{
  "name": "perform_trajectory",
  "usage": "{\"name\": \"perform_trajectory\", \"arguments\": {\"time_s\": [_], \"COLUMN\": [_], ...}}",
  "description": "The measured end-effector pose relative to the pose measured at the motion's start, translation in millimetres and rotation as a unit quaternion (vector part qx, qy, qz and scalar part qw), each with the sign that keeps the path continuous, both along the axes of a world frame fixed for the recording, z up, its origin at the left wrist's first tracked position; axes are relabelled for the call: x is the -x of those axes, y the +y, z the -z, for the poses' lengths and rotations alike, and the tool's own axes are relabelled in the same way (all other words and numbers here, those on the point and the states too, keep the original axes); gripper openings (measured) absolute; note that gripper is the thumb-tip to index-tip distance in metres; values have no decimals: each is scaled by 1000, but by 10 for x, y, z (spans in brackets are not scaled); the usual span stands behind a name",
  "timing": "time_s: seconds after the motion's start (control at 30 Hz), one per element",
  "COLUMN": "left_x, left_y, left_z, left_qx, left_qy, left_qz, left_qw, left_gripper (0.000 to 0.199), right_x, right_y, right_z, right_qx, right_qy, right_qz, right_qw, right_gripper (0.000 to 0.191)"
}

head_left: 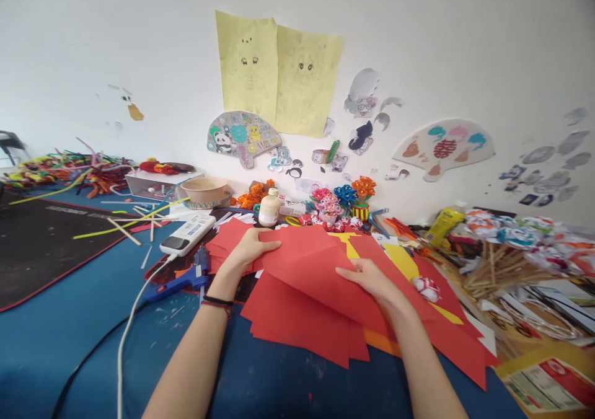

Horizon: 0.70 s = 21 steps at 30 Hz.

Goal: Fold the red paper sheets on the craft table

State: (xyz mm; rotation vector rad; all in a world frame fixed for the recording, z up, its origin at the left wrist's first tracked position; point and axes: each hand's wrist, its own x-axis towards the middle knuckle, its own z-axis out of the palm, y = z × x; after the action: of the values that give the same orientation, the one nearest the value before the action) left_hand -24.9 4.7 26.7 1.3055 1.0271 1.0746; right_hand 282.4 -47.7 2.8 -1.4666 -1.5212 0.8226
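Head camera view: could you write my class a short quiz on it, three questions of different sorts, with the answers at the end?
1. Multiple choice: what are the left hand and the right hand holding?
A) a yellow bottle
B) red paper
C) a white bowl

2. True or false: the blue glue gun lies to the left of the paper in the hands.

3. Fill in the blank: the dark bands are worn on the person's ____ side.

Key:
1. B
2. True
3. left
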Motion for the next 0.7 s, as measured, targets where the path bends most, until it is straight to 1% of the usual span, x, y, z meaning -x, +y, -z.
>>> {"name": "perform_trajectory", "arguments": {"time_s": [0.07,0.1,0.17,0.2,0.23,0.27,0.3,0.33,0.4,0.47,0.57,0.63,0.7], "left_x": [-5,-8,-16,-20,-25,-32,-39,-49,-70,-89,-99,-83,-54], "left_y": [41,59,86,95,101,106,110,114,119,106,15,-97,-219], "left_z": [57,75,90,90,89,88,89,92,101,98,31,-56,-155], "left_qx": [-25,-42,-84,-106,-127,-147,-163,-176,-200,-225,-261,-271,-269], "left_qy": [78,113,184,222,260,294,323,344,364,366,355,343,323], "left_qz": [-34,-55,-93,-107,-120,-130,-137,-142,-139,-116,-52,9,88], "left_qw": [996,991,975,963,950,935,922,911,899,896,896,899,903], "left_gripper": [42,40,36,33,31,30,29,29,29,26,24,26,28], "right_x": [-9,16,118,188,262,338,409,473,571,629,664,674,680], "right_y": [50,62,52,31,2,-32,-65,-95,-137,-150,-137,-122,-109], "right_z": [92,113,109,96,84,78,83,99,157,223,274,273,263], "right_qx": [11,0,-67,-121,-171,-202,-215,-215,-201,-186,-179,-185,-193], "right_qy": [-74,-115,-207,-251,-295,-332,-352,-361,-360,-358,-354,-346,-334], "right_qz": [24,39,58,50,30,-10,-60,-103,-163,-187,-182,-164,-136], "right_qw": [997,993,974,959,940,922,909,902,896,896,900,905,912], "right_gripper": [47,52,59,58,54,47,41,40,43,46,46,44,41]}}
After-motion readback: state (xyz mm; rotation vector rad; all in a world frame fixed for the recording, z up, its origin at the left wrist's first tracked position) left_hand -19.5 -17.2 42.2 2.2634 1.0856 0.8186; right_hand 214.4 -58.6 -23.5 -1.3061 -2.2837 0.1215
